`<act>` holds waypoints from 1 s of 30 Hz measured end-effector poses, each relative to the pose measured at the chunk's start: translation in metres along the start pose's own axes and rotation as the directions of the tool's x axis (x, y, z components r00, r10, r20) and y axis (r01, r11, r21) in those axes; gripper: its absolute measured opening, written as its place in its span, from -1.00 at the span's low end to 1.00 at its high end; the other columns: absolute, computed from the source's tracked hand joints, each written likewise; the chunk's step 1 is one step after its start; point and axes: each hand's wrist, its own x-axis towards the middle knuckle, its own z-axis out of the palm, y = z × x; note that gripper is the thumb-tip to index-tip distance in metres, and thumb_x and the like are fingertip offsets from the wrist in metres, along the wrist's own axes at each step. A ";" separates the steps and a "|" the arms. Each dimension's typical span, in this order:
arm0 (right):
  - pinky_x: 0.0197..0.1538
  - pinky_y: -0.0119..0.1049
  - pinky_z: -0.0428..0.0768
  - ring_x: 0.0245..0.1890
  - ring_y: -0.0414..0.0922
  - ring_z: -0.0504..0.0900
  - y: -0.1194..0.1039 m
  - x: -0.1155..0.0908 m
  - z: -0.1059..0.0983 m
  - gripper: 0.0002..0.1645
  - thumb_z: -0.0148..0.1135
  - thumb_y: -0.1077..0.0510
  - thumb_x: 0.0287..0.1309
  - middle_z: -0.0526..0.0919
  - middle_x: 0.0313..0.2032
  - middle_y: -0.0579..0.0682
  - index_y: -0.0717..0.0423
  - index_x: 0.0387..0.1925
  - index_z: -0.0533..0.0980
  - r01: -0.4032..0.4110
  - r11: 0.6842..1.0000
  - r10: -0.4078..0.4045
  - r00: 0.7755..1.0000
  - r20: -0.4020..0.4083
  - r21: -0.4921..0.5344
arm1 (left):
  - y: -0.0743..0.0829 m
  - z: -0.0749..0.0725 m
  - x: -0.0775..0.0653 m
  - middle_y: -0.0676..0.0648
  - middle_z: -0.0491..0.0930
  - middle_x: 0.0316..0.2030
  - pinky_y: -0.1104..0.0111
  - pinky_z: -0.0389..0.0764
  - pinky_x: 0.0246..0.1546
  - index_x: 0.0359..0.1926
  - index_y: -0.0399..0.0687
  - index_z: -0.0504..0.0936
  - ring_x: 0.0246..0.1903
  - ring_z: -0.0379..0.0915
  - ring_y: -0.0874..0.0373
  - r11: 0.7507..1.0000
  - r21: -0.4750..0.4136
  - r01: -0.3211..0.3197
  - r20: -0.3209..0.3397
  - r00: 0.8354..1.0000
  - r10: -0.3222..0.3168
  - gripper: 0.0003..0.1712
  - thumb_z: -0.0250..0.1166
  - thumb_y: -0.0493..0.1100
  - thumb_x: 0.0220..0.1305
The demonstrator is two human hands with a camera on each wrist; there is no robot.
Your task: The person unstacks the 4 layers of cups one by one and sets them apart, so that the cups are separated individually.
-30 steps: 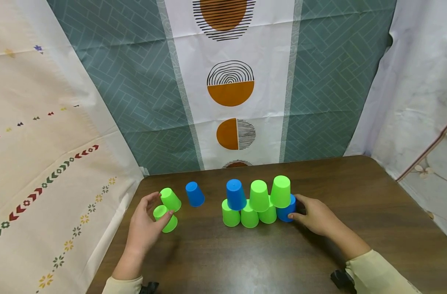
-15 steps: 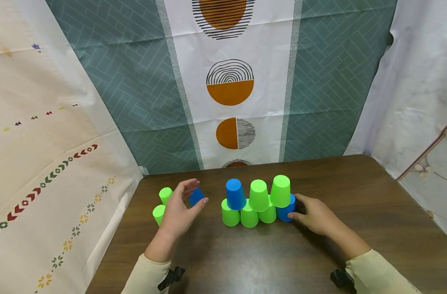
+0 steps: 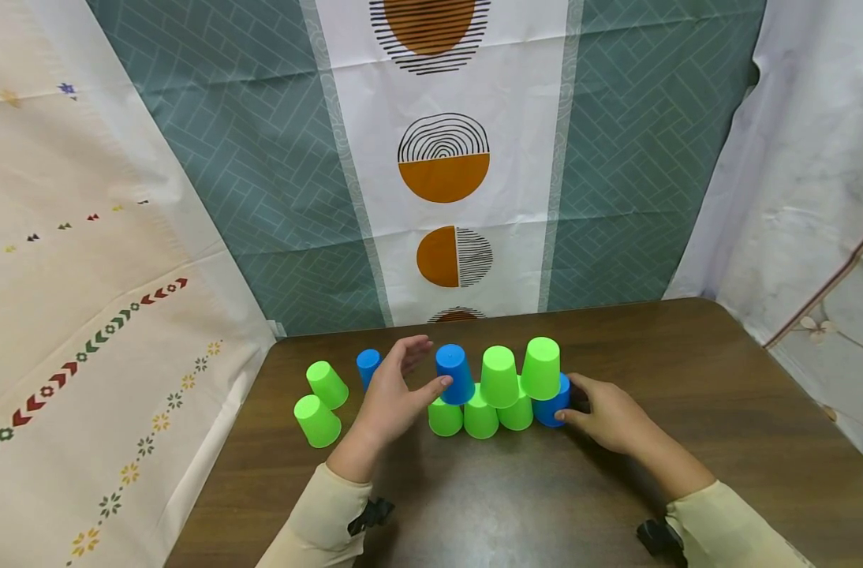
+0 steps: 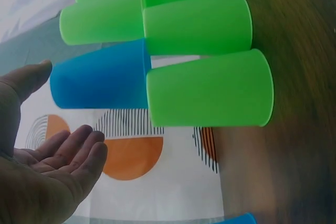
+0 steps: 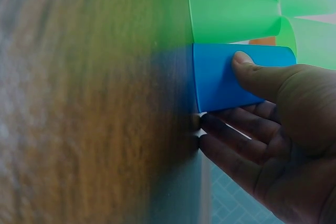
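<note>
Tapered plastic cups point(image 3: 500, 377), mouths down, in two tiers.
A loose blue cup point(image 3: 367, 363) is partly hidden behind the left hand point(image 3: 392, 396), whose thumb and fingers stand apart beside the upper blue cup point(image 3: 456, 377), axis upright, contact unclear; the right hand point(image 3: 607, 414) clasps the lower blue cup point(image 3: 548, 410), likewise upright, far side hidden.

no readable lettering, no legible labels, brands, numbers or signs, on cups point(image 3: 499, 376) or wall cloth point(image 3: 520, 158)

Your brown table point(image 3: 531, 505) bears three green cups point(image 3: 481, 420) beside one blue cup point(image 3: 549, 412); to your left, two more green cups point(image 3: 317, 422) and, apparently, another blue cup point(image 3: 367, 364).
</note>
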 end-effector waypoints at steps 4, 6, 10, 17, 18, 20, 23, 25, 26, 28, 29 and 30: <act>0.18 0.32 0.58 0.19 0.26 0.63 0.000 0.000 0.000 -0.15 0.48 -0.06 0.30 0.67 0.18 0.24 0.31 0.42 0.39 -0.002 1.000 0.002 1.000 0.000 0.000 | -0.001 0.006 0.002 -0.10 0.53 0.34 0.07 0.44 0.40 0.43 -0.11 0.39 0.36 0.45 -0.02 1.000 0.020 0.011 0.014 1.000 -0.012 -0.21 0.54 -0.06 0.29; 0.18 0.32 0.58 0.19 0.27 0.63 0.000 0.000 0.000 -0.15 0.48 -0.06 0.30 0.66 0.18 0.25 0.31 0.43 0.39 -0.003 1.000 0.003 1.000 0.000 -0.001 | -0.001 0.008 0.003 -0.09 0.53 0.33 0.07 0.46 0.38 0.42 -0.10 0.41 0.34 0.47 -0.02 0.999 0.026 0.019 0.017 1.000 -0.019 -0.22 0.55 -0.05 0.28; 0.19 0.32 0.57 0.21 0.28 0.62 0.001 0.000 0.001 -0.14 0.47 -0.07 0.30 0.65 0.19 0.25 0.31 0.43 0.38 -0.004 1.000 0.004 1.000 0.001 -0.002 | -0.002 0.010 0.003 -0.09 0.55 0.32 0.04 0.49 0.35 0.41 -0.08 0.44 0.32 0.50 -0.04 0.999 0.030 0.032 0.022 0.999 -0.033 -0.24 0.55 -0.04 0.28; 0.18 0.32 0.57 0.19 0.26 0.63 0.001 0.000 0.000 -0.15 0.48 -0.06 0.29 0.67 0.18 0.24 0.29 0.42 0.40 -0.004 1.000 0.004 1.000 -0.003 0.001 | -0.005 0.015 0.005 -0.13 0.60 0.26 -0.02 0.53 0.30 0.41 -0.06 0.45 0.28 0.55 -0.09 0.999 0.017 0.048 0.033 0.998 -0.049 -0.24 0.57 -0.06 0.26; 0.18 0.32 0.57 0.19 0.26 0.63 0.001 0.000 0.000 -0.16 0.48 -0.06 0.29 0.67 0.18 0.24 0.28 0.42 0.40 -0.004 1.000 0.004 1.000 -0.003 0.002 | -0.005 0.016 0.005 -0.13 0.61 0.25 -0.02 0.54 0.29 0.40 -0.06 0.45 0.27 0.56 -0.09 0.999 0.018 0.047 0.033 0.998 -0.048 -0.24 0.56 -0.06 0.26; 0.18 0.32 0.57 0.19 0.26 0.63 0.001 0.000 0.000 -0.16 0.48 -0.06 0.30 0.67 0.18 0.24 0.28 0.42 0.40 -0.005 1.000 0.005 1.000 -0.003 0.000 | -0.006 0.018 0.005 -0.13 0.62 0.24 0.02 0.55 0.28 0.39 -0.07 0.46 0.26 0.57 -0.07 0.999 0.017 0.046 0.035 0.998 -0.047 -0.25 0.56 -0.06 0.27; 0.18 0.33 0.57 0.19 0.26 0.63 0.001 0.000 0.001 -0.16 0.48 -0.06 0.30 0.67 0.18 0.24 0.28 0.43 0.39 -0.006 1.000 0.006 1.000 -0.002 0.000 | -0.007 0.020 0.005 -0.12 0.64 0.21 0.05 0.56 0.28 0.37 -0.08 0.47 0.24 0.58 -0.05 0.999 0.010 0.049 0.038 0.998 -0.050 -0.29 0.55 -0.07 0.28; 0.18 0.32 0.57 0.19 0.26 0.63 0.001 0.000 0.001 -0.15 0.48 -0.07 0.30 0.66 0.18 0.24 0.28 0.43 0.39 -0.006 1.000 0.006 1.000 -0.002 -0.001 | -0.007 0.021 0.005 -0.11 0.65 0.19 0.05 0.56 0.29 0.35 -0.08 0.49 0.23 0.59 -0.04 0.998 0.008 0.054 0.039 0.998 -0.055 -0.32 0.54 -0.08 0.29; 0.18 0.32 0.57 0.19 0.26 0.64 0.001 0.000 0.001 -0.16 0.47 -0.07 0.30 0.66 0.18 0.24 0.28 0.43 0.39 -0.007 1.000 0.007 1.000 -0.002 -0.001 | -0.007 0.022 0.005 -0.11 0.66 0.18 0.04 0.56 0.29 0.34 -0.08 0.49 0.22 0.60 -0.04 0.998 0.006 0.056 0.038 0.998 -0.056 -0.33 0.54 -0.08 0.30; 0.17 0.32 0.58 0.19 0.26 0.64 0.001 0.000 0.001 -0.16 0.47 -0.07 0.30 0.67 0.18 0.24 0.28 0.42 0.40 -0.008 1.000 0.008 1.000 -0.002 -0.003 | -0.007 0.022 0.004 -0.10 0.66 0.17 0.04 0.56 0.28 0.33 -0.08 0.50 0.20 0.60 -0.04 0.998 0.009 0.059 0.035 0.998 -0.059 -0.35 0.53 -0.08 0.30; 0.17 0.32 0.58 0.18 0.26 0.64 0.001 0.000 0.001 -0.16 0.47 -0.07 0.30 0.67 0.18 0.24 0.29 0.42 0.40 -0.008 1.000 0.008 1.000 -0.002 -0.003 | -0.007 0.022 0.004 -0.10 0.67 0.16 0.04 0.56 0.29 0.32 -0.08 0.51 0.20 0.61 -0.03 0.998 0.012 0.061 0.032 0.998 -0.061 -0.36 0.53 -0.08 0.31; 0.18 0.32 0.57 0.19 0.26 0.64 0.001 0.000 0.001 -0.16 0.48 -0.06 0.30 0.67 0.18 0.24 0.29 0.42 0.40 -0.007 1.000 0.007 1.000 -0.002 -0.004 | -0.007 0.022 0.004 -0.09 0.67 0.16 0.04 0.56 0.29 0.32 -0.08 0.51 0.19 0.61 -0.03 0.998 0.015 0.063 0.029 0.998 -0.063 -0.37 0.53 -0.09 0.31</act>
